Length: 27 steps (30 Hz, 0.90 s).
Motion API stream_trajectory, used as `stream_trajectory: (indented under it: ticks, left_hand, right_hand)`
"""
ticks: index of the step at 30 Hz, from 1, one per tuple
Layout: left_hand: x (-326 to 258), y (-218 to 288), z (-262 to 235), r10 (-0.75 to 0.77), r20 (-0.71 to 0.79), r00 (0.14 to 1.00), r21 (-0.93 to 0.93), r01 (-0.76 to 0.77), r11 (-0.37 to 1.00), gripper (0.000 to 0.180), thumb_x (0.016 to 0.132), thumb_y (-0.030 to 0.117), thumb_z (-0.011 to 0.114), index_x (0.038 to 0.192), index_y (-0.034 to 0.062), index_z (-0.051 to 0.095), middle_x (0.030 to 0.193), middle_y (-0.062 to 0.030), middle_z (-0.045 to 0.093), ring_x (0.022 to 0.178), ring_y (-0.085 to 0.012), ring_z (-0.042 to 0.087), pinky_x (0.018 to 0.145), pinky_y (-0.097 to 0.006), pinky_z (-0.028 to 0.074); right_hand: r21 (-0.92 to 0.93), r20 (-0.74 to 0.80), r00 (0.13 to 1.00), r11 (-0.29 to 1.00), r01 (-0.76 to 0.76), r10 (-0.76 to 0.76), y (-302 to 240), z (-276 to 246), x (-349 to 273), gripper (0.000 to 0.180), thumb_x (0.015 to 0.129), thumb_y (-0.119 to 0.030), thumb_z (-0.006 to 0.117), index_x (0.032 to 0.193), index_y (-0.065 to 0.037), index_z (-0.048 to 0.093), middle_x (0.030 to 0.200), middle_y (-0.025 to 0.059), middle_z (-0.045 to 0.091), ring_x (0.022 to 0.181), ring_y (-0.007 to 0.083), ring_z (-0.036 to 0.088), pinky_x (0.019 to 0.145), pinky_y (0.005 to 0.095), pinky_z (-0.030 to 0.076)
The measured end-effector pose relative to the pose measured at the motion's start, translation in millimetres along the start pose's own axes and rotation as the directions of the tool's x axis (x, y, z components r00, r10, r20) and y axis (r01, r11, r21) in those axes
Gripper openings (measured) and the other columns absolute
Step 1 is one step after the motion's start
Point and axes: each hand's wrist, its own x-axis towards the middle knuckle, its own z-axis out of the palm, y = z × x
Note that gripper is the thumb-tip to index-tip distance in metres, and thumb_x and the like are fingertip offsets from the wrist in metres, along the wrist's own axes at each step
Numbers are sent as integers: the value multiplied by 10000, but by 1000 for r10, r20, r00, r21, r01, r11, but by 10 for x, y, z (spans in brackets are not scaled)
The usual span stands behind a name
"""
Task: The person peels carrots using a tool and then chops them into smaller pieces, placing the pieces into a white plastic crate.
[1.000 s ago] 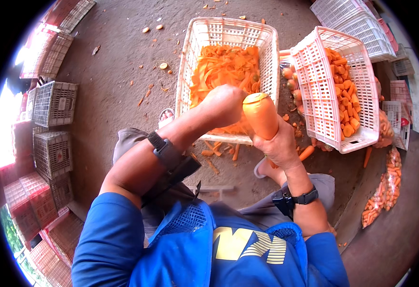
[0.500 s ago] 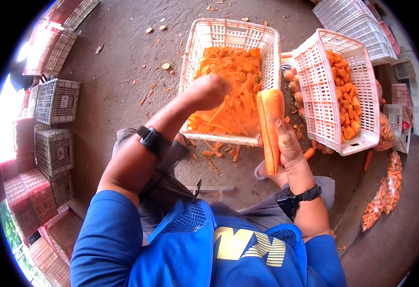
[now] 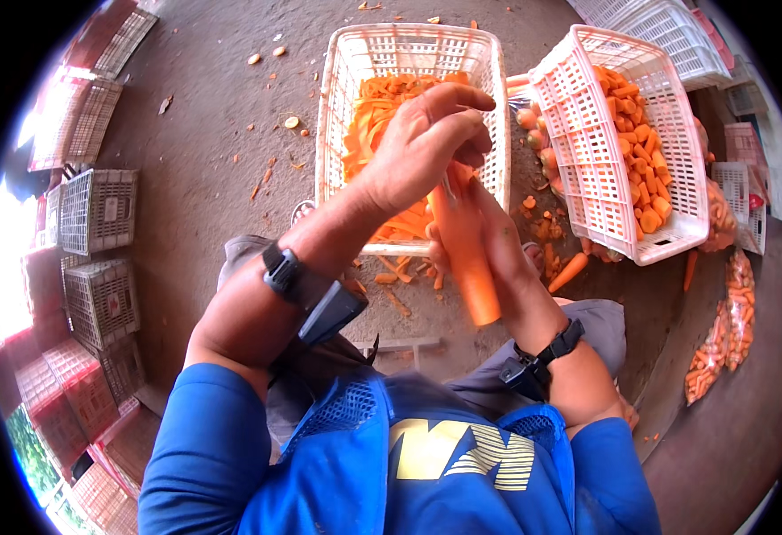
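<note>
My right hand (image 3: pixel 494 234) is closed around a thick peeled carrot (image 3: pixel 471 276), its lower end pointing toward me and blurred by motion. Across the carrot's upper end reaches my left hand (image 3: pixel 422 143), fingers curled. A thin greyish edge shows below those fingers, but the rest of what they grip is hidden. Both hands are over the near right part of a white plastic crate (image 3: pixel 321 134) heaped with orange carrot peelings (image 3: pixel 373 111).
To the right, a tilted white crate (image 3: pixel 578 143) holds cut carrot pieces (image 3: pixel 648 178). A loose carrot (image 3: pixel 568 272) and scraps lie on the floor. Bagged carrots (image 3: pixel 739 312) are at far right. Stacked crates (image 3: pixel 98 212) line the left.
My left hand has moved right, from above the peelings to the carrot's upper end. The carrot has tilted, its upper end now leaning left. The view has shifted slightly.
</note>
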Motion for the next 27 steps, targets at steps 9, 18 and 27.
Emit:
stream_trajectory:
  ticks: [9,18,27]
  left_hand:
    - [-76,113,-278,-190,218,957,443,77,893,307,943,327,610,989,30,668,759,-23,653,563,-46,567,500,-185,456]
    - [-439,16,138,12,619,785,224,-191,956,136,828,75,735,936,6,690,782,-61,678,737,-126,639,674,-261,521]
    - [-59,44,-258,-328,393,859,359,185,915,229,862,238,686,844,10,674,678,-49,644,492,-78,554,435,-204,425]
  right_hand:
    - [0,41,990,990,138,-138,-104,-159,-17,448,987,-475,403,1134,-76,544,872,39,611,668,146,594,624,262,508]
    - [115,188,942,958,261,-279,-107,3,24,642,1008,-519,238,1360,-6,398,1290,187,520,1127,266,572,934,353,486]
    - [11,219,963,987,157,-156,6,-244,43,551,1014,-484,306,1275,-37,494,952,69,609,775,151,600,666,274,495]
